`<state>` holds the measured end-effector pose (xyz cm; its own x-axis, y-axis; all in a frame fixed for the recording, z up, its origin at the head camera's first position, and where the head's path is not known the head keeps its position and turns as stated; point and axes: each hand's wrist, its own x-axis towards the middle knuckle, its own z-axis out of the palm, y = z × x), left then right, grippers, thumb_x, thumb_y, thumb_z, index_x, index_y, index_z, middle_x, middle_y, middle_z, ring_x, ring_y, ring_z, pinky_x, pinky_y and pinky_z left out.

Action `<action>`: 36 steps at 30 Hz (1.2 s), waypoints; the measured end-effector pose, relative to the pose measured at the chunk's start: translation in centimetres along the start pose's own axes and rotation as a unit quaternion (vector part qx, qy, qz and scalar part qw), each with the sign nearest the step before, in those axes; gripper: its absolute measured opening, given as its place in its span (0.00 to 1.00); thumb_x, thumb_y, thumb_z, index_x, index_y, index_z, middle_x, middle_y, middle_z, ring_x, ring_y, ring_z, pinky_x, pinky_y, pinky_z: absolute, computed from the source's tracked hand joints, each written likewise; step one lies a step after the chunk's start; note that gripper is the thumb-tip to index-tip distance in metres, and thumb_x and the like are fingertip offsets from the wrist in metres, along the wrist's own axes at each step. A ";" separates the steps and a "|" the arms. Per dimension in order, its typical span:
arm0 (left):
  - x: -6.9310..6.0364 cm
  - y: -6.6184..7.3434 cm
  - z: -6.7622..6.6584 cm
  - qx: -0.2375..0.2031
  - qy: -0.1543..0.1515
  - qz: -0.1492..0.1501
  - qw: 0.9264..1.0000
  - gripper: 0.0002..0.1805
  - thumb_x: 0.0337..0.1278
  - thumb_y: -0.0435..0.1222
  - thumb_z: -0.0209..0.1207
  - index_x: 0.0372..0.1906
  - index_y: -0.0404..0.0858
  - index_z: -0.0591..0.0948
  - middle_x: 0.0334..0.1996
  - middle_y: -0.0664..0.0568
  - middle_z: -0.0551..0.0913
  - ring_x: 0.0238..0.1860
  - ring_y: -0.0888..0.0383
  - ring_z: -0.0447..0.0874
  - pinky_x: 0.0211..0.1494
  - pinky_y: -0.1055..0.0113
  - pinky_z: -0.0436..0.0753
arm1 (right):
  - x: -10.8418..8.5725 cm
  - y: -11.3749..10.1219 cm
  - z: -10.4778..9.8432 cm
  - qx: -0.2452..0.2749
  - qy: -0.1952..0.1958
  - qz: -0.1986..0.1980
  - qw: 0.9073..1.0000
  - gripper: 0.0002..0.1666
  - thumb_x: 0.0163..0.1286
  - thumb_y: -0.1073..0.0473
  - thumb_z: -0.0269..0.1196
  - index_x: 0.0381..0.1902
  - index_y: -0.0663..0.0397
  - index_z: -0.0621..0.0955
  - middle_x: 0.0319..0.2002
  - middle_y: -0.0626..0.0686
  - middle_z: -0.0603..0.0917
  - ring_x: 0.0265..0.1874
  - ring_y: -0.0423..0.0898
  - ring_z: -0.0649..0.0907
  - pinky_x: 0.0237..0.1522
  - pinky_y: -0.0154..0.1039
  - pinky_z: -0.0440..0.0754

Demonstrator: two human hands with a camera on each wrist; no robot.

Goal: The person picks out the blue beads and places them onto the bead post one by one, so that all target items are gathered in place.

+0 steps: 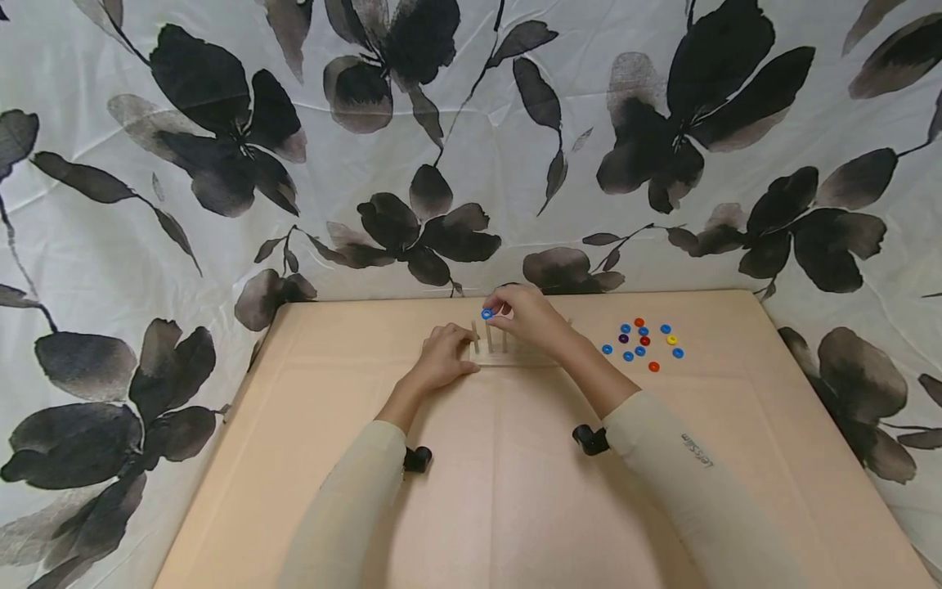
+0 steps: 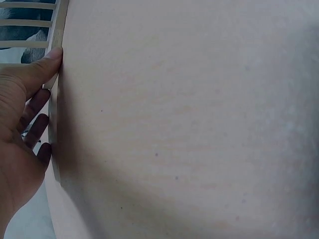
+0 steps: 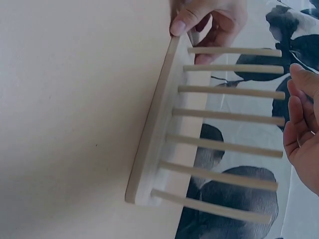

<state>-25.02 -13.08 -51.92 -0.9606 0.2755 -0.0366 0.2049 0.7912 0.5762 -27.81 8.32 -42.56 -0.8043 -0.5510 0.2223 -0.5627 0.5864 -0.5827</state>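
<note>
A pale wooden rack [image 1: 515,360] with several upright pegs stands near the table's far edge; its base [image 3: 152,144] and bare pegs show in the right wrist view. My left hand [image 1: 441,358] grips the rack's left end, thumb [image 2: 51,56] on the front side of the base in the left wrist view. Between thumb and fingertips, my right hand [image 1: 531,317] pinches a small blue ring [image 1: 486,314] close to the tops of the leftmost pegs. In the right wrist view the right hand [image 3: 305,114] is beside the peg tips, the ring hidden.
Loose rings lie right of the rack: several blue ones [image 1: 678,353], red ones [image 1: 653,366], a yellow one [image 1: 671,339] and a dark purple one [image 1: 623,338]. Behind the table's far edge [image 1: 383,302] hangs a white cloth [image 1: 545,164] with dark flowers.
</note>
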 end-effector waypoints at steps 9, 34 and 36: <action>0.1 -0.1 0.0 -0.005 0.006 0.001 1.000 0.30 0.53 0.44 0.76 0.61 0.41 0.82 0.60 0.48 0.79 0.66 0.47 0.69 0.70 0.46 0.67 | 1.0 -0.9 0.9 -0.022 -0.025 0.010 0.999 0.10 0.70 0.58 0.71 0.46 0.54 0.87 0.41 0.51 0.90 0.44 0.48 0.86 0.50 0.44 0.82; 0.1 -0.4 0.1 0.007 0.011 0.012 1.000 0.30 0.53 0.45 0.77 0.60 0.42 0.83 0.58 0.47 0.80 0.64 0.46 0.70 0.66 0.46 0.69 | 0.9 -0.9 2.4 -0.071 -0.019 0.000 0.997 0.09 0.67 0.56 0.73 0.43 0.51 0.88 0.39 0.47 0.90 0.43 0.47 0.84 0.47 0.42 0.81; 0.1 -0.4 0.2 0.005 0.012 0.010 1.000 0.30 0.53 0.45 0.77 0.60 0.42 0.83 0.59 0.47 0.80 0.64 0.46 0.70 0.67 0.46 0.69 | 0.9 -0.8 2.5 -0.073 -0.016 -0.002 0.997 0.09 0.67 0.56 0.73 0.43 0.51 0.88 0.39 0.47 0.90 0.43 0.47 0.84 0.47 0.42 0.81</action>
<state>-25.13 -13.30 -52.28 -0.9604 0.2786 -0.0049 0.2265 0.7908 0.5686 -27.58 5.91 -43.81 -0.7970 -0.5707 0.1979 -0.5894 0.6633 -0.4611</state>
